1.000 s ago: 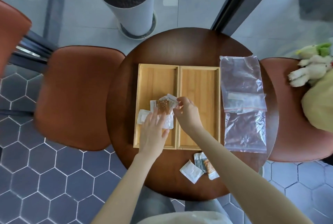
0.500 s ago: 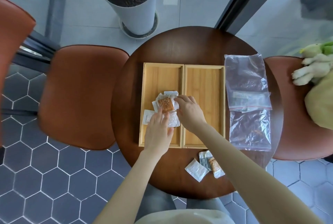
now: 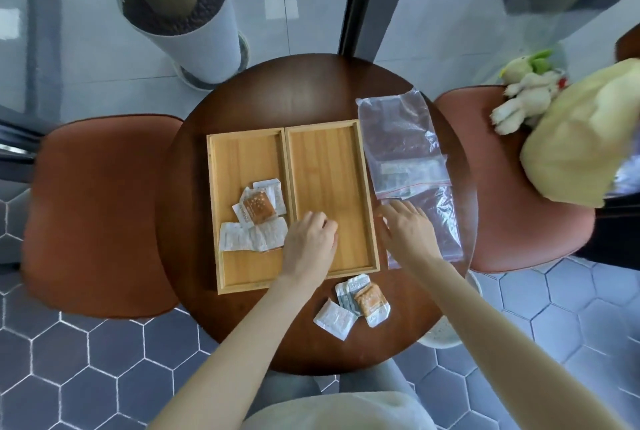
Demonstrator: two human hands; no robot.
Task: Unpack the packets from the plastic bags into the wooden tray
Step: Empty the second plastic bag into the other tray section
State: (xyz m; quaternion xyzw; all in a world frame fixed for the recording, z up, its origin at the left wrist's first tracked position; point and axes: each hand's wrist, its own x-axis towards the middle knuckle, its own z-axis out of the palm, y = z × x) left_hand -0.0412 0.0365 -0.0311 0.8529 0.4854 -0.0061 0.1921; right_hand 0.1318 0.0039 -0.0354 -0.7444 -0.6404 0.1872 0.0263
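Observation:
Two wooden trays sit side by side on the round table: the left tray (image 3: 239, 152) holds several white and orange packets (image 3: 258, 213), the right tray (image 3: 329, 159) has nothing in it. My left hand (image 3: 310, 242) hovers over the divider between them, fingers loosely curled, holding nothing. My right hand (image 3: 407, 230) is spread flat at the near plastic bag (image 3: 441, 225), just right of the right tray. A second plastic bag (image 3: 398, 139) with a red seal lies beyond it. Three loose packets (image 3: 356, 303) lie on the table in front of the trays.
The dark round table (image 3: 294, 94) is flanked by brown padded chairs on the left (image 3: 97, 208) and right (image 3: 512, 208). A plush toy (image 3: 526, 90) and a pale yellow bag (image 3: 581, 139) rest on the right chair. A white planter (image 3: 187, 24) stands beyond the table.
Both hands left the packets in the left tray. My right hand moved right onto the near plastic bag; my left hand shifted right over the tray divider.

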